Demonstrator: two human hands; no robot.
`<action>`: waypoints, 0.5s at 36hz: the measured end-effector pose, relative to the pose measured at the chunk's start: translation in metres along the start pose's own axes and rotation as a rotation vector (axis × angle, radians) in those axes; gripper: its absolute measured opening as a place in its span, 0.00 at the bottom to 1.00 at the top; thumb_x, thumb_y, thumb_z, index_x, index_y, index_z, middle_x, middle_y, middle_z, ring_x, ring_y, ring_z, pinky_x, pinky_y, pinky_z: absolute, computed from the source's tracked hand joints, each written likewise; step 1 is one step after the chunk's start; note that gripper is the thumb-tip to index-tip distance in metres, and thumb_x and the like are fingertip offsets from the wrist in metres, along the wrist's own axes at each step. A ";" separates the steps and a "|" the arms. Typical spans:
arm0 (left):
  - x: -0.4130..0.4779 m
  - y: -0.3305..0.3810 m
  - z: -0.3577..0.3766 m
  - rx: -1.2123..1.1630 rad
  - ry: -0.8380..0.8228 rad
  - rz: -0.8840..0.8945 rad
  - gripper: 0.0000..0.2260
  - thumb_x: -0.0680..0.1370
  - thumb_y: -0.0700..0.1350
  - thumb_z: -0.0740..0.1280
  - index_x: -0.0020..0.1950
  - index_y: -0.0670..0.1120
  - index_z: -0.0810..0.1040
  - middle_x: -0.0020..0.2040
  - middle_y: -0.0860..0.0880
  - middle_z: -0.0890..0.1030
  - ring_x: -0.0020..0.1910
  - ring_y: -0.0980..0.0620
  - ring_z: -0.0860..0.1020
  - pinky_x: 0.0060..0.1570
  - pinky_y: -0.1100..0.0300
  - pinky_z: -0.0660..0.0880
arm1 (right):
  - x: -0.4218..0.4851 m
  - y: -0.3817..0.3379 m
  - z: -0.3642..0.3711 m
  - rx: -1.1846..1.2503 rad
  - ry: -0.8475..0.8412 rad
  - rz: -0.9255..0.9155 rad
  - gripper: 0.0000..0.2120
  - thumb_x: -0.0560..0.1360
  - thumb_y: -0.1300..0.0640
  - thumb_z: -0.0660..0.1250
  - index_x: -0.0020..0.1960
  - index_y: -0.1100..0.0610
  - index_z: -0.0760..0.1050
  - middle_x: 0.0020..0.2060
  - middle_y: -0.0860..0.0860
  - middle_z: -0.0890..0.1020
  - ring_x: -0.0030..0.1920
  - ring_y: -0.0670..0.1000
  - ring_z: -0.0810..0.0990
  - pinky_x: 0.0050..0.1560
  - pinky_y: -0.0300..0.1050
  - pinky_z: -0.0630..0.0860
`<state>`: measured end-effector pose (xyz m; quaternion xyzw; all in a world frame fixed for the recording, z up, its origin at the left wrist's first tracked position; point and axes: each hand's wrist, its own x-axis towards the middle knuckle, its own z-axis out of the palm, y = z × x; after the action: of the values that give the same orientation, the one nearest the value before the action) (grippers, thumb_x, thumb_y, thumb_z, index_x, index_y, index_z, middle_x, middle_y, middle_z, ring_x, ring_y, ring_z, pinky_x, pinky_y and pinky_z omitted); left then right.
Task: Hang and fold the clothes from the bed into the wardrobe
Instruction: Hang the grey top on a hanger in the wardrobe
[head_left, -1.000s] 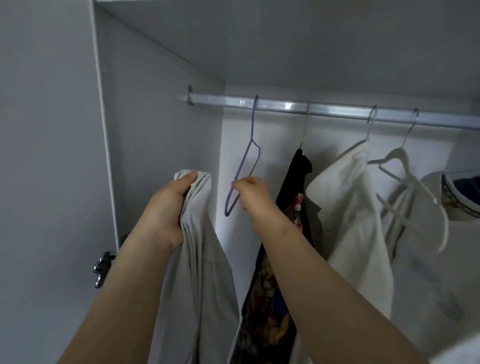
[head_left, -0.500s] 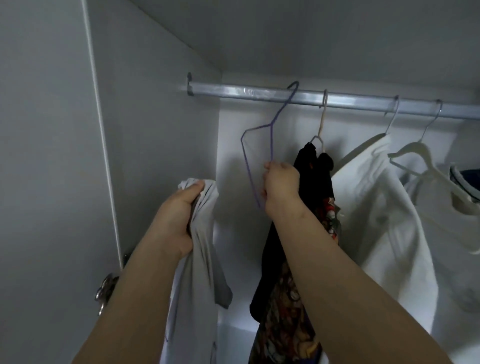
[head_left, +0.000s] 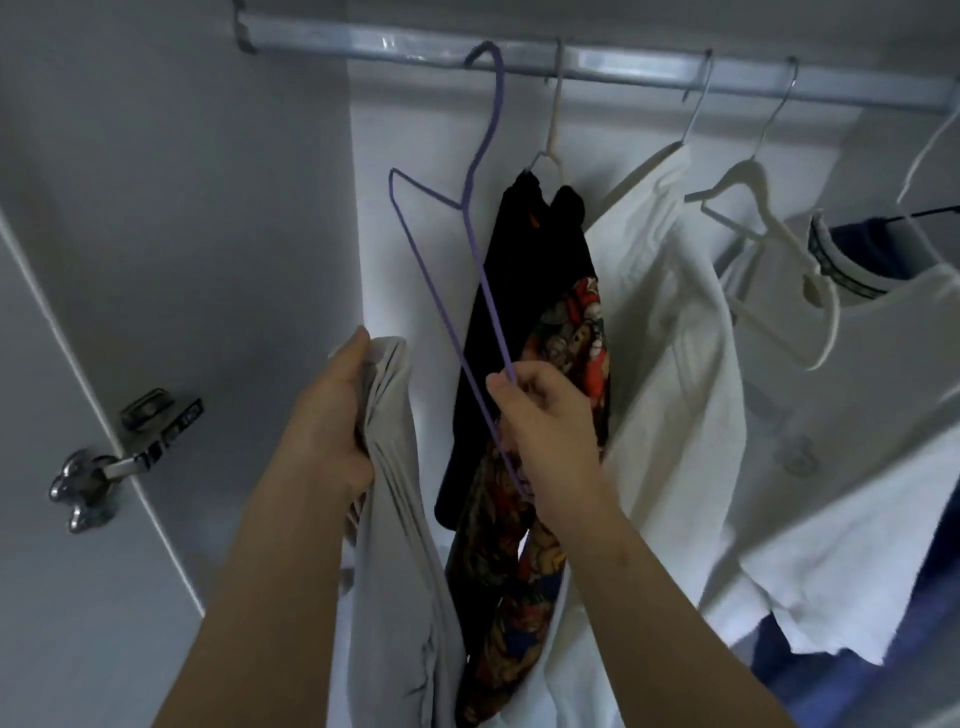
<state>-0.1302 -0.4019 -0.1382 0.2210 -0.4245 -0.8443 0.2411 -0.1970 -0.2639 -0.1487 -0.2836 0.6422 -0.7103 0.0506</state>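
Just left of the purple hanger (head_left: 470, 270), a limp grey garment (head_left: 400, 467) is clutched by the left hand (head_left: 332, 421). The light wire hanger, probably springy, is pinched at its lower end by the right hand (head_left: 545, 431); the garment is best taken at the shoulders.

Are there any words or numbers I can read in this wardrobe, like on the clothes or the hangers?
No text can be read anywhere.
Black printed garment: colourful cartoon-like pictures, no legible letters.
White shirt: plain.
Grey garment in the left hand: plain.
Purple hanger in the right hand: no label.
Door hinge: any marks too small and blurred.
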 end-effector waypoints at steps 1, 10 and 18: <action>-0.002 -0.007 0.002 -0.009 -0.010 -0.025 0.15 0.77 0.55 0.64 0.52 0.45 0.80 0.49 0.45 0.82 0.48 0.48 0.79 0.56 0.52 0.74 | -0.008 0.006 -0.007 -0.010 -0.018 0.002 0.08 0.76 0.58 0.65 0.39 0.52 0.74 0.24 0.45 0.69 0.26 0.44 0.67 0.29 0.35 0.67; -0.019 -0.042 0.009 -0.238 -0.041 -0.103 0.16 0.77 0.62 0.58 0.44 0.50 0.71 0.43 0.51 0.72 0.43 0.55 0.71 0.52 0.59 0.70 | -0.079 0.049 -0.068 -0.149 -0.182 0.093 0.11 0.74 0.62 0.68 0.36 0.50 0.78 0.24 0.41 0.76 0.27 0.39 0.73 0.30 0.30 0.70; -0.026 -0.062 0.014 -0.037 -0.031 -0.171 0.06 0.81 0.47 0.58 0.51 0.48 0.73 0.50 0.48 0.74 0.51 0.51 0.74 0.61 0.56 0.69 | -0.105 0.070 -0.092 -0.384 -0.103 0.186 0.15 0.73 0.57 0.71 0.30 0.45 0.75 0.23 0.42 0.75 0.29 0.42 0.74 0.36 0.46 0.76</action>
<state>-0.1311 -0.3452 -0.1778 0.2387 -0.3921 -0.8728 0.1655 -0.1729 -0.1487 -0.2512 -0.2635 0.7858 -0.5517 0.0934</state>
